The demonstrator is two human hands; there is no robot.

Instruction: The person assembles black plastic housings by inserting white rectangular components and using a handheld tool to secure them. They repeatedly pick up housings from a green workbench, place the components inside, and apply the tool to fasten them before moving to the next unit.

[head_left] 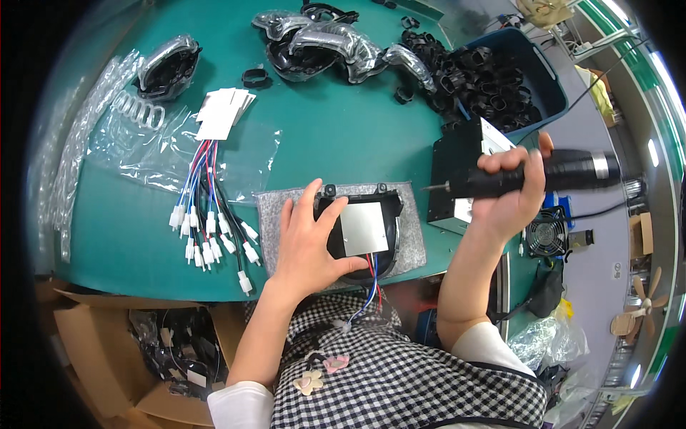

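Checked apron (400,372) fills the bottom of the frame, and just above it our left hand (309,239) lies flat, fingers spread, on the black housing (361,229) at centre, on a grey felt mat (275,214). Right of centre, our right hand (504,193) grips a black electric screwdriver (550,171) fully closed, its bit pointing left, clear of the housing.

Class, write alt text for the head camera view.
A person's left hand steadies a black housing on a grey pad while the right hand holds an electric screwdriver above a green table.
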